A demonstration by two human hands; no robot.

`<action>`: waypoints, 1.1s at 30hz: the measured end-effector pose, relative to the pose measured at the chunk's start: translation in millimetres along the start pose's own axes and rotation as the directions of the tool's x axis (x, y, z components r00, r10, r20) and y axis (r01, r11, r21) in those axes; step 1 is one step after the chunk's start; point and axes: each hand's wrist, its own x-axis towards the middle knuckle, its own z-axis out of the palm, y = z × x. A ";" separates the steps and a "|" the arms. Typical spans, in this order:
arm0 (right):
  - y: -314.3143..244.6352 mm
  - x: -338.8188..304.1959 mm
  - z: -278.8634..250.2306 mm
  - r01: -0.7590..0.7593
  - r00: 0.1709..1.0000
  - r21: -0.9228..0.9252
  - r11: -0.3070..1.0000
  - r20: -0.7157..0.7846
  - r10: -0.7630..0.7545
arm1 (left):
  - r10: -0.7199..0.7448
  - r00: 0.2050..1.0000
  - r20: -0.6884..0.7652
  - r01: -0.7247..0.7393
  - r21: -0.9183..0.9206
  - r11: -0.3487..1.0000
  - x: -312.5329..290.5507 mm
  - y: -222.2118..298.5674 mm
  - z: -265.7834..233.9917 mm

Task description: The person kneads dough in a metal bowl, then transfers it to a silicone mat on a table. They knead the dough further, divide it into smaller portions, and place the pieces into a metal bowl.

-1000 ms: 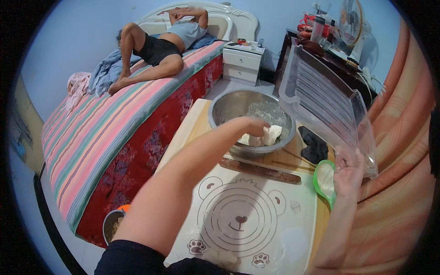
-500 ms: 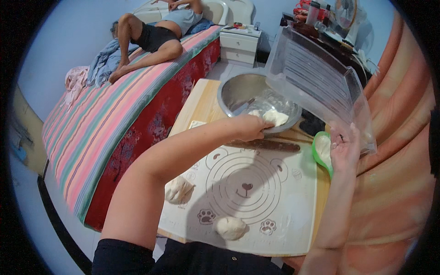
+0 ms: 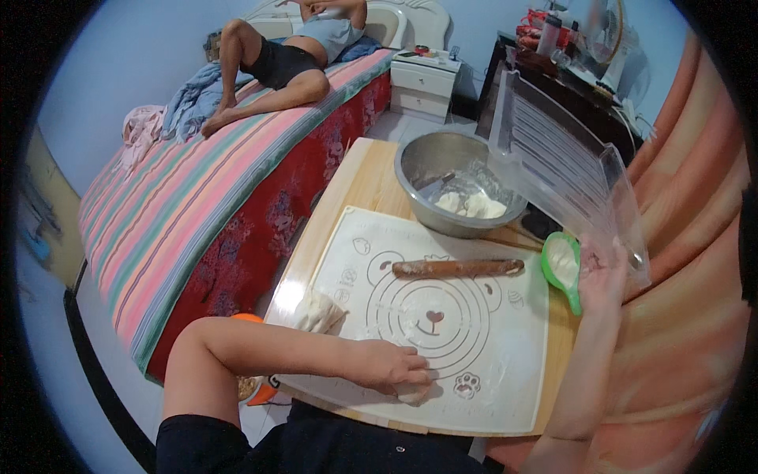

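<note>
At the near edge of the white baking mat [image 3: 505,355], my left hand [image 3: 383,367] has its fingers closed over a pale dough ball [image 3: 414,393], mostly hidden under them. My right hand [image 3: 602,272] holds a clear ribbed plastic cover [image 3: 564,158] by its lower end, tilted up on the right. Beside that hand lies a green scoop [image 3: 561,261] with white flour in it. A second dough piece [image 3: 317,313] rests at the mat's left edge. More white dough [image 3: 478,207] sits in the steel bowl [image 3: 462,223]. A floury wooden rolling pin [image 3: 458,268] lies across the mat.
The mat lies on a wooden table [image 3: 365,170]. To the left, a person [image 3: 296,59] reclines on a striped bed [image 3: 181,205]. Behind the table are a white nightstand [image 3: 424,83] and a dark cluttered table with a fan [image 3: 604,31]. An orange curtain [image 3: 671,340] hangs close on the right.
My left hand has left the dough in the bowl and come back to the dough ball at the mat's near edge. The right hand still holds the cover; the view has shifted slightly.
</note>
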 end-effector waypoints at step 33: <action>-4.2 17.2 -19.7 0.088 0.995 -0.048 0.995 0.058 -0.085 | -0.361 0.825 -0.435 0.358 -0.091 0.929 3.8 -105.6 -209.9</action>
